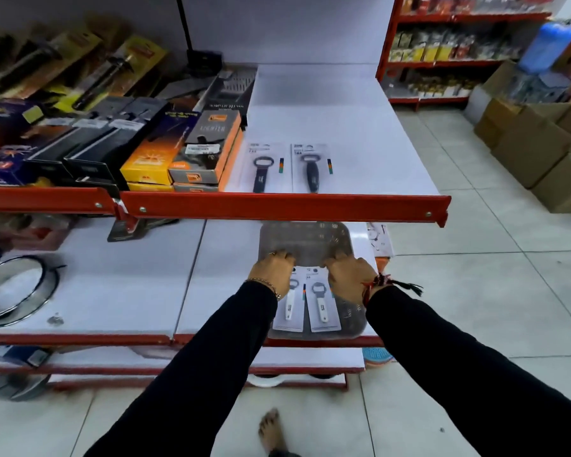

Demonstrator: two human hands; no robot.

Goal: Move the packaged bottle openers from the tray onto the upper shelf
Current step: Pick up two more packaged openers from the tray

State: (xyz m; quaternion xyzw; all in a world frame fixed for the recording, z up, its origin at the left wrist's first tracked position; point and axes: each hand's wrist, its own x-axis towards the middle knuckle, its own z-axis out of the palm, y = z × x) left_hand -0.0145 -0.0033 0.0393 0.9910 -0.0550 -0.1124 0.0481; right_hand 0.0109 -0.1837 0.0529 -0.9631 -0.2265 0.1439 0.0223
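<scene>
— Two carded bottle openers with dark handles are seen lying flat on the white upper shelf point(343, 127), side by side near its red front lip: the left dark-handled opener point(261, 168) and the right dark-handled opener point(311, 168), just apart from each other.

— And in the tray?

— Two more packaged openers, with white handles, are laid in the grey perforated plastic tray point(305, 239), which is set on the lower white shelf point(129, 285) near its right end. The left white-handled opener point(290, 306) and the right white-handled opener point(322, 306) are placed side by side at the tray's near end, their cards almost touching.

— How are the hands placed?

— Both are lowered into the tray, knuckles up, black sleeves drawn to the wrists. The left hand point(272, 270) is curled over the top of the left card, the right hand point(348, 275) over the top of the right card. The fingers are bent down at the card tops, but the fingertips are hidden, so whether the cards are actually pinched cannot be told.

— Anything else close by?

— Boxed orange and black goods point(198, 153) are stacked just left of the dark-handled openers, and a round metal ring point(14, 291) is laid on the lower shelf, well apart from the tray.
</scene>
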